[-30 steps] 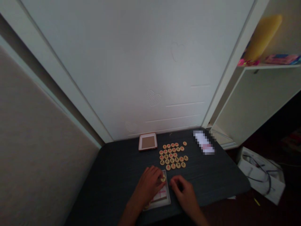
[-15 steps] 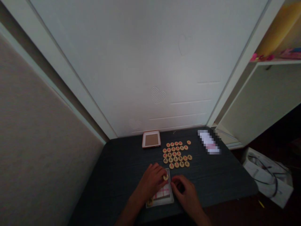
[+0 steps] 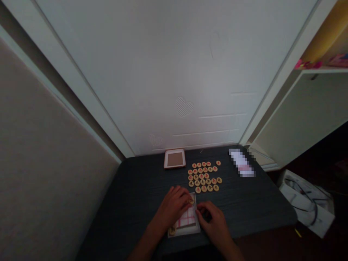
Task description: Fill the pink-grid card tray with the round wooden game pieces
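Note:
A shallow clear plastic box [image 3: 186,231] lies near the table's front edge, with a folded sheet with pink lines [image 3: 187,217] inside. My left hand [image 3: 174,203] reaches over its upper left part, fingers closed on a round wooden xiangqi piece [image 3: 191,201] at the far end of the box. Another xiangqi piece [image 3: 172,230] sits in the near left corner, partly hidden by my wrist. On the right, my right hand [image 3: 213,216] has its thumb and forefinger pinched at the box's right edge. Several xiangqi pieces [image 3: 202,182] with red or black characters lie in loose rows beyond.
A tray or lid with a brown middle [image 3: 174,159] lies at the back of the dark table [image 3: 136,195]. At the back right is a blurred-out white item [image 3: 241,163]. A white panel [image 3: 174,72] rises behind. A white box with cables [image 3: 307,203] stands right, below the table.
The piece in my left fingers has come down slightly toward the far end of the box. My right fingertips have moved a little left against the box's edge. The view has shifted slightly.

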`<state>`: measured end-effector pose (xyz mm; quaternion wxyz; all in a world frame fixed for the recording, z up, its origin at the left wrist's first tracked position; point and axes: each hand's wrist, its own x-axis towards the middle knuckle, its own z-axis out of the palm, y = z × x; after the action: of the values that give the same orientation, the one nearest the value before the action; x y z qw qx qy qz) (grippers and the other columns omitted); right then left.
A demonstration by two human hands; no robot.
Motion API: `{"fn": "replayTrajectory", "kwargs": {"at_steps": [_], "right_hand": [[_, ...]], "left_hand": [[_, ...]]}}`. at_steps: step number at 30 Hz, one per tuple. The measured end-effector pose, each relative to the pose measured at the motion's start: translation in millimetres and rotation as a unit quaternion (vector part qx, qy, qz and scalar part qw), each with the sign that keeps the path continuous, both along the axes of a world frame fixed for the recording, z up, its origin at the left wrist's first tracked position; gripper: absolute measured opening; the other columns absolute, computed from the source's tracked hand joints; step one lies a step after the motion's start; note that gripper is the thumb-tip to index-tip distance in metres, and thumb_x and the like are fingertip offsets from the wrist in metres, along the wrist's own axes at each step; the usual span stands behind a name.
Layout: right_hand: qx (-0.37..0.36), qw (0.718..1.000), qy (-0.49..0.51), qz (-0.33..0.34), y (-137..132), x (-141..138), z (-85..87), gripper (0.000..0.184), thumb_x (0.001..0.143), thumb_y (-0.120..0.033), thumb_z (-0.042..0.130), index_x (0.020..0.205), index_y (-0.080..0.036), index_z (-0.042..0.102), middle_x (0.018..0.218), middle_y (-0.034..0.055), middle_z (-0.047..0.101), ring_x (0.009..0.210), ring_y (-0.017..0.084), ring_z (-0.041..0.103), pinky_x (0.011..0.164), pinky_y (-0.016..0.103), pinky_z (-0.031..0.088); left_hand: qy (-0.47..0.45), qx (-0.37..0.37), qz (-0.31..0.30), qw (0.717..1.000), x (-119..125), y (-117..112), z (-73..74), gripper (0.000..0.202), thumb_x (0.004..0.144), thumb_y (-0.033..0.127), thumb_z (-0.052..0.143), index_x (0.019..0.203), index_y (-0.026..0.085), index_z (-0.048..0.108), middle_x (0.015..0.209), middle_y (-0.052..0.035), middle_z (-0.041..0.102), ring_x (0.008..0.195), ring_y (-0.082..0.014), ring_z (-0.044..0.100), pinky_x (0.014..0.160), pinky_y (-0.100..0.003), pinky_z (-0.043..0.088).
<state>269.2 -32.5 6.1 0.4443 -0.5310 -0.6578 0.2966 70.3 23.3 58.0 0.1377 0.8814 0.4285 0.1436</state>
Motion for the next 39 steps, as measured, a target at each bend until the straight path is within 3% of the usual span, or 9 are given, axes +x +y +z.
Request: {"fn": "replayTrajectory", "kwargs": {"at_steps": [12,21,33,39], "right_hand": [[-0.012,1.000,-0.002,0.004,0.2,0.2,-0.2,0.019,0.092,-0.039,0.062,0.092,-0.024,0.073,0.080,0.0032,0.072,0.072,0.019,0.068,0.067,0.027,0.052],[-0.015,1.000,0.007,0.004,0.3,-0.6,1.3,0.021,0.094,-0.040,0.058,0.094,-0.023,0.072,0.082,0.0038,0.073,0.073,0.019,0.068,0.068,0.027,0.052],[-0.023,1.000,0.016,-0.003,3.5,-4.1,-0.1,0.020,0.095,-0.036,0.057,0.099,-0.023,0.071,0.086,0.0052,0.073,0.076,0.019,0.069,0.067,0.026,0.054],[0.063,0.996,-0.032,0.051,5.3,-3.8,2.0,0.023,0.098,-0.021,0.047,0.109,-0.023,0.067,0.115,0.0082,0.070,0.107,0.021,0.067,0.095,0.033,0.054]], "left_hand": [[-0.011,-0.016,0.045,0.999,-0.4,1.9,-4.0,0.026,0.087,0.034,0.073,0.110,0.026,0.062,0.113,-0.0009,0.067,0.109,-0.0233,0.056,0.098,-0.038,0.039],[-0.018,-0.033,0.035,0.999,-0.7,4.7,-0.4,0.034,0.085,0.034,0.074,0.115,0.026,0.060,0.116,-0.0022,0.067,0.108,-0.0238,0.059,0.094,-0.036,0.041],[-0.029,-0.057,0.033,0.997,2.2,10.0,-6.1,0.030,0.086,0.031,0.073,0.113,0.027,0.061,0.115,-0.0017,0.069,0.110,-0.0234,0.061,0.096,-0.035,0.043],[-0.060,-0.063,0.035,0.996,-8.5,6.4,-1.5,0.032,0.087,0.034,0.072,0.116,0.027,0.061,0.115,-0.0009,0.068,0.109,-0.0229,0.061,0.097,-0.035,0.045]]}}
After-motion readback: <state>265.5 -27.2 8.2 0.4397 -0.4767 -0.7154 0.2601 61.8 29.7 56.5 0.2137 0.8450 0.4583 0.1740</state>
